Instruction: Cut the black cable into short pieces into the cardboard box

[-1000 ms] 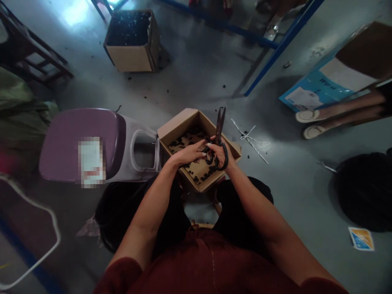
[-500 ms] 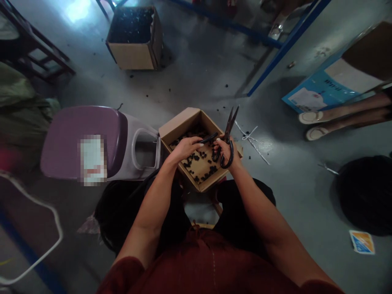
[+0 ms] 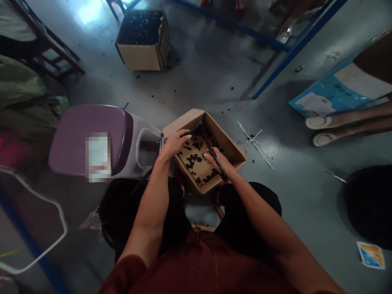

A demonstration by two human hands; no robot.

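Note:
My left hand [image 3: 175, 143] is over the left side of an open cardboard box [image 3: 225, 132], its fingers closed on a slim black strip [image 3: 195, 128] whose end sticks out to the right. My right hand [image 3: 221, 160] is lower and to the right, wrapped around black-handled scissors [image 3: 219, 166]. The scissor blades point down into the box and are hard to make out. Short black pieces [image 3: 193, 159] lie scattered on the box bottom below both hands. A black bundle [image 3: 107, 216] lies by my left thigh.
A purple-topped stool [image 3: 92, 118] stands left of the box. Beyond is a carton [image 3: 142, 57] filled with black bits. A white tie [image 3: 255, 142] lies on the floor at right, near a blue box [image 3: 324, 96] and another person's feet [image 3: 321, 130]. A blue frame bar [image 3: 294, 57] slants across.
My right hand has turned the scissors from pointing up and away to pointing down into the box. My left hand has shifted slightly left, with the black strip still in it.

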